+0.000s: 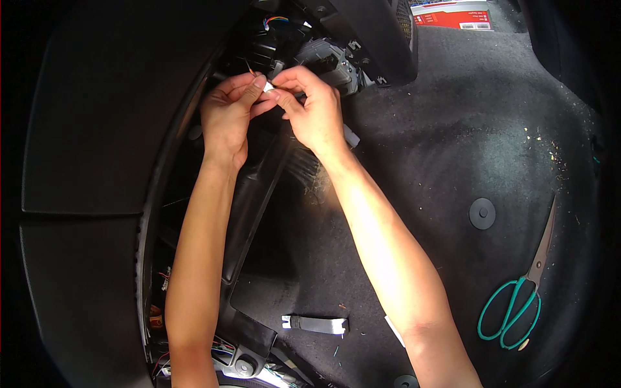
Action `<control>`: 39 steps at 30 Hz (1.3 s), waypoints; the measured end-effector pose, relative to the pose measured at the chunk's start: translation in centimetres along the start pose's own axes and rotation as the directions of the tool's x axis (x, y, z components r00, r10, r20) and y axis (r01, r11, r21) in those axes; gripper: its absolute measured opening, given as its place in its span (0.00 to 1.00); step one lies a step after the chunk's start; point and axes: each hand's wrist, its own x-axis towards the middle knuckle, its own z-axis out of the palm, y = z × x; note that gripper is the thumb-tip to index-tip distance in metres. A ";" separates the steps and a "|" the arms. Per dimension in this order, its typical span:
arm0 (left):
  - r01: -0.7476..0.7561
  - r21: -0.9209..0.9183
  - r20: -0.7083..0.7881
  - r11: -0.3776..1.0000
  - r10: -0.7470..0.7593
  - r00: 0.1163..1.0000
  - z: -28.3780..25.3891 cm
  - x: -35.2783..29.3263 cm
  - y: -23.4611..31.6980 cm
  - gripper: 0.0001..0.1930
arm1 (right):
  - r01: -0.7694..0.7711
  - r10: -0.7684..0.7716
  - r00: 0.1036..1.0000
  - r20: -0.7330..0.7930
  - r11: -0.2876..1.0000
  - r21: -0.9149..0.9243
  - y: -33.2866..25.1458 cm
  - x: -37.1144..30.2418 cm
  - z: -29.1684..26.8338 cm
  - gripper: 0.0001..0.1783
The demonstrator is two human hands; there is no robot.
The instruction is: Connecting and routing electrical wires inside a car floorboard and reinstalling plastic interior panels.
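At the top centre, a small white piece [268, 86] with a thin wire [251, 70] beside it sits between my two hands. Thumb and fingers of my left hand [225, 119] pinch it from the left, next to the wire. From the other side my right hand [317, 113] holds it between thumb and index finger. The fingers partly cover the piece, so whether it is a plug or a wrap cannot be told. Just behind my hands, a grey module [330, 61] and a bundle of coloured wires [277, 19] show in the opened dark car trim.
Scissors with teal handles [511, 313] lie on the dark carpet [414, 168] at right, near a round grey disc [482, 213]. A short metal pry tool [315, 324] lies at bottom centre. A black door panel [84, 129] fills the left. A red-and-white package [453, 16] is at the far edge.
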 end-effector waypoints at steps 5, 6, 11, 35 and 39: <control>-0.003 0.034 0.028 0.999 0.002 1.000 -0.3 -0.1 0.0 0.07 | -0.038 0.040 0.999 -0.024 0.996 0.087 -0.4 -0.8 0.5 0.04; -0.004 0.025 0.029 1.000 0.003 1.000 -0.5 -0.1 0.0 0.07 | -0.039 0.041 0.999 -0.023 0.995 0.090 -0.5 -0.8 0.6 0.04; 0.005 0.034 0.028 0.999 -0.006 1.000 -0.8 0.1 -0.1 0.07 | -0.164 0.163 0.986 0.033 0.986 0.032 -1.0 -0.4 0.7 0.03; 0.293 -0.346 -0.096 0.891 -0.345 0.934 -0.2 -12.1 0.0 0.08 | -0.174 0.619 0.508 0.599 0.755 -0.633 -2.6 3.8 -7.1 0.17; 0.592 -0.579 -0.064 0.561 -0.755 0.653 3.2 -16.6 -0.4 0.23 | 0.027 0.607 0.542 0.582 0.679 -0.734 -4.9 4.2 -6.8 0.10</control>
